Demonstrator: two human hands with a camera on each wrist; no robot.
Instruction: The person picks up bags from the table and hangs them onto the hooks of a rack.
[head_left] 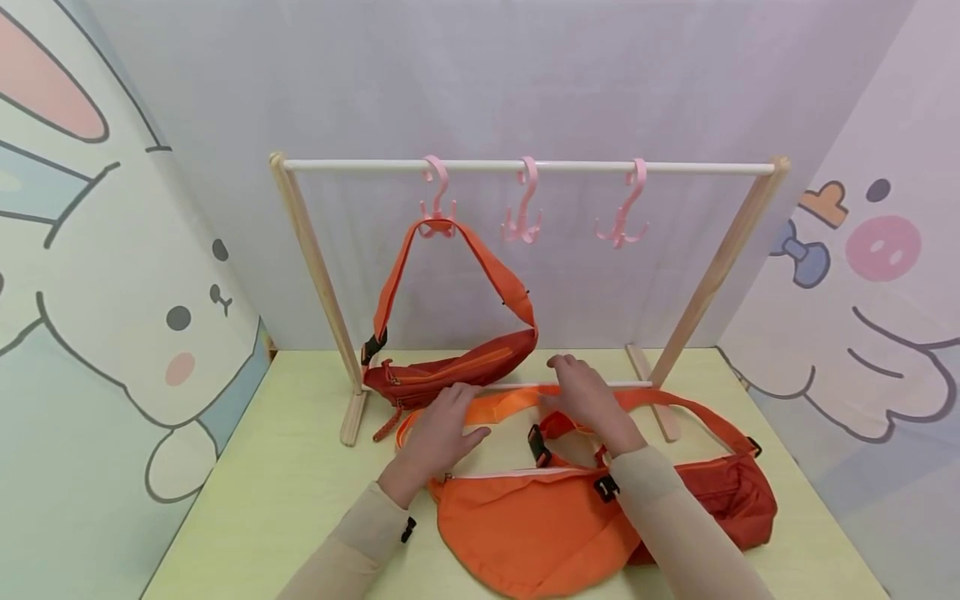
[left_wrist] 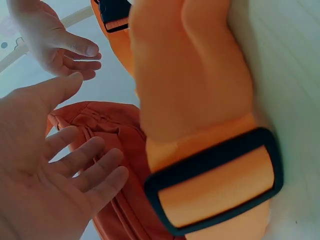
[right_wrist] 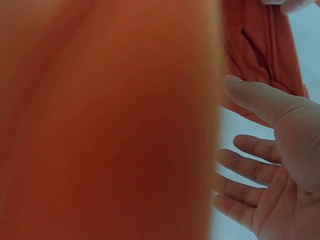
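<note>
A dark red waist bag [head_left: 457,371] hangs tilted by its orange strap [head_left: 491,267] from the left pink hook [head_left: 437,200]. My left hand [head_left: 442,429] is just below the bag, its fingers loosely extended; whether the fingertips touch the fabric I cannot tell. To the right of the bag, my right hand [head_left: 585,400] is raised with relaxed fingers and nothing in its grasp. Both palms appear bare in the wrist views. Under the hands lies a bright orange waist bag [head_left: 532,529], its strap spread behind it. The right forearm partly covers another dark red bag [head_left: 731,492].
A white rail [head_left: 360,166] on wooden posts [head_left: 318,267] spans the back. Two more pink hooks, a middle one [head_left: 525,204] and a right one [head_left: 626,208], hang from it. Wooden feet [head_left: 352,418] stand on the pale yellow table [head_left: 247,500]. Cartoon-printed walls enclose the sides.
</note>
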